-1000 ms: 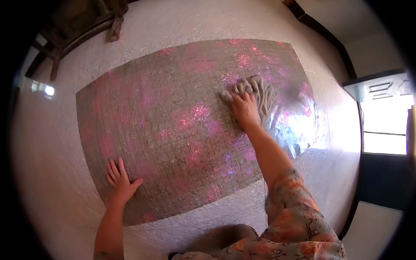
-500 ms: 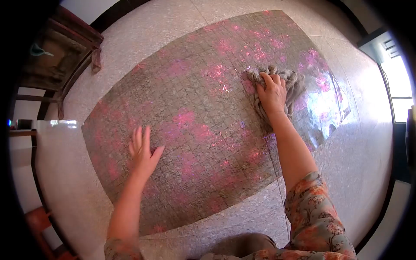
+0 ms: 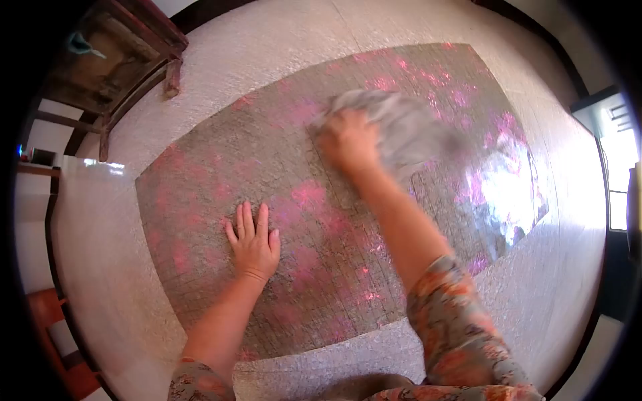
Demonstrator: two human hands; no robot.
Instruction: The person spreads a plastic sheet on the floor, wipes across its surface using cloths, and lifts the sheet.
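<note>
A grey-brown sheet (image 3: pixel 221 287) with shiny pink and purple flower patterns lies on the pale floor. My right hand (image 3: pixel 349 139) is on a crumpled grey cloth (image 3: pixel 408 127) over the sheet's upper middle; both are smeared by motion, and the cloth trails off to the right. My left hand (image 3: pixel 255 244) lies flat on the sheet left of its centre, fingers spread, holding nothing. Bright light glares off the sheet's right end.
A wooden piece of furniture (image 3: pixel 107 60) with legs stands at the upper left, a small teal item on it. Red-brown objects (image 3: pixel 50 314) show at the lower left edge. A bright window or doorway (image 3: pixel 616 174) is at the far right.
My right hand has swept the cloth leftward across the sheet. My left hand has moved right, nearer the sheet's middle, and now rests flat. The view has shifted.
</note>
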